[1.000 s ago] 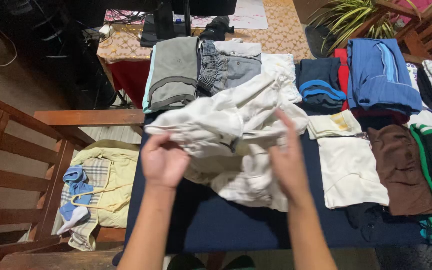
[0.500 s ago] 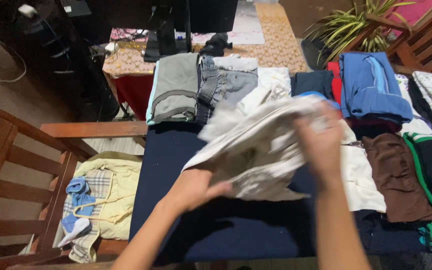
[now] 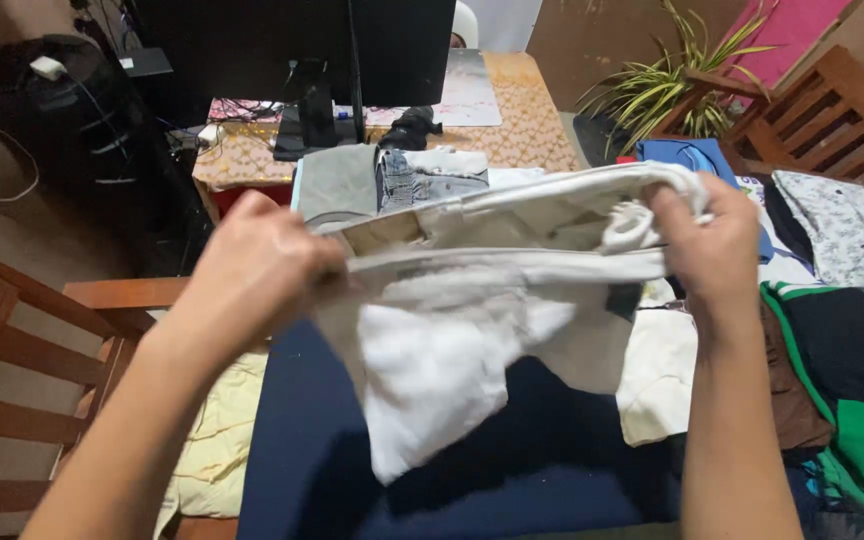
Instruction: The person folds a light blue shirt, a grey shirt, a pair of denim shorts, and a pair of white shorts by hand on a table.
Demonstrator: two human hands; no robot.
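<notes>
Head view: white cotton shorts (image 3: 472, 300) now lifted clear of the dark navy padded tabletop (image 3: 472, 480), stretched taut by the waistband at chest height, no longer bunched on the surface as half a second back. Left hand (image 3: 257, 265) clenched on the waistband's left end, right hand (image 3: 707, 235) pinching the right end with a loop of fabric curled over the fingers. Legs of the garment hanging free, lower hem just above the navy surface, not touching it as far as can be told. Judging by that: garment shaken out and squared up, ready for laying flat.

Open room: a bare stretch of navy directly beneath and toward the near edge. Crowded to the right by a cream folded top (image 3: 657, 380), a brown folded garment (image 3: 787, 400) and a black-and-green striped jersey (image 3: 852, 390), all close to the right hand's side. Behind, a folded grey garment (image 3: 337, 185) and folded denim jeans (image 3: 417, 180) lining the far edge. Left edge bordered by a wooden chair frame (image 3: 12, 360) with pale yellow cloth (image 3: 217, 440) tucked beside it.
</notes>
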